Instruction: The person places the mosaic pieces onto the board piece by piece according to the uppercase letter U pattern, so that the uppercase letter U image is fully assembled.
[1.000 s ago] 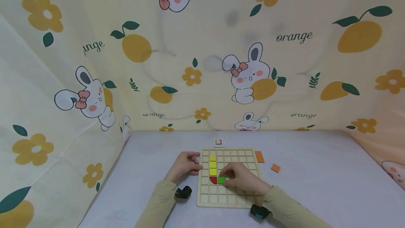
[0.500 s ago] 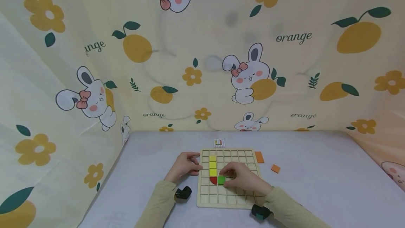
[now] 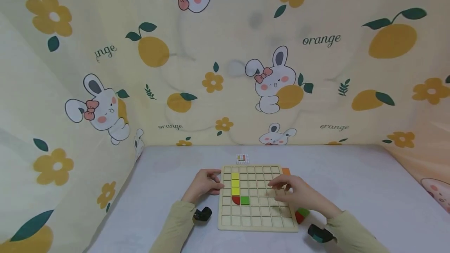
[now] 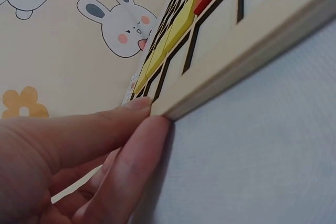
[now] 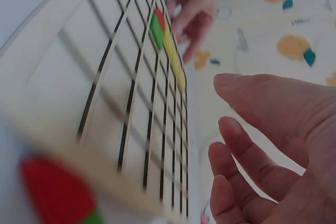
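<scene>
A wooden grid board [image 3: 260, 223] lies on the table. In its left part, a column of yellow square tiles [image 3: 235, 183] runs down to a red rounded tile [image 3: 236, 200], with a green square tile [image 3: 245, 200] just right of the red one. My left hand [image 3: 204, 184] touches the board's left edge with thumb and forefinger, both fairly straight. Over the board's right side hovers my right hand [image 3: 297, 192]. Its thumb and fingers are apart in the right wrist view, with nothing between them.
Beyond the board's far edge lies a small pattern card [image 3: 242, 159]. An orange tile [image 3: 286, 171] shows at the board's right edge, partly behind my right hand. Red and green pieces [image 3: 302, 214] lie off the right edge, near my right wrist. A printed curtain [image 3: 225, 57] stands behind the table.
My right hand has left the green tile and moved right, across the board. The green tile stays beside the red one. My left hand keeps its place.
</scene>
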A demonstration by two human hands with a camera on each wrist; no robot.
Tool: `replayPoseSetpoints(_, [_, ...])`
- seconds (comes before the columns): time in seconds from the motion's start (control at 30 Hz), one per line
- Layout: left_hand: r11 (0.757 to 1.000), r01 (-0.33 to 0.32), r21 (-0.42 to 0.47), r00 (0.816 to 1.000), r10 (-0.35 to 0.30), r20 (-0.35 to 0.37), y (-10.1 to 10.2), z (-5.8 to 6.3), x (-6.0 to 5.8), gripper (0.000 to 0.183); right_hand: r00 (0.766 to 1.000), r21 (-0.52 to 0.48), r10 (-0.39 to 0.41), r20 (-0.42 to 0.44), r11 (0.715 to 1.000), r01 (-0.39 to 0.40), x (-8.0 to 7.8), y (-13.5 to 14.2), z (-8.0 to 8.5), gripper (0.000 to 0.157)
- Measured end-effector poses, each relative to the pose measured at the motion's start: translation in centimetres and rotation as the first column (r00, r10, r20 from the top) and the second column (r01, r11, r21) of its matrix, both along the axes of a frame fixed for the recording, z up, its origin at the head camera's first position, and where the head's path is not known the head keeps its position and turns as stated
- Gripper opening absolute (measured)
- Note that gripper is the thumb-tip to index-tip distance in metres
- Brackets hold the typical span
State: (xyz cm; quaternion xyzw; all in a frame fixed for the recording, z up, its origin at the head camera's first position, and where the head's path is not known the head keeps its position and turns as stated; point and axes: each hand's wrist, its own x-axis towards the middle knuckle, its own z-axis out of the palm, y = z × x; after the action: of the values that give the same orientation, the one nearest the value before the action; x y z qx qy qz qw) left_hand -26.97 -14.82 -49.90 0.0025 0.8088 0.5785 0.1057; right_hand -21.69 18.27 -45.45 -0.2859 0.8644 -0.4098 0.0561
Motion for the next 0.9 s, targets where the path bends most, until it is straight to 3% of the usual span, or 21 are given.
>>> replayPoseSetpoints(0.2, [1.0,-0.014,-0.008,1.0,0.014,0.018,-0.1,0.0,-0.5,0.063,0.998,0.025,-0.043,0.05,0.999,0.042,-0.3,3.7,-0.2,0.034])
replayPoseSetpoints(0.43, [1.0,-0.019,-0.003,0.999,0.019,0.034,0.0,0.0,-1.1,0.064,0.993,0.043,0.031,0.11,0.998,-0.036,-0.3,7.0,-0.2,0.035])
replayPoseSetpoints(0.9, [1.0,-0.016,0.004,0.998,0.016,0.06,0.3,0.7,-1.8,0.063,0.975,0.108,0.077,0.21,0.989,-0.102,-1.2,9.0,-1.2,0.029])
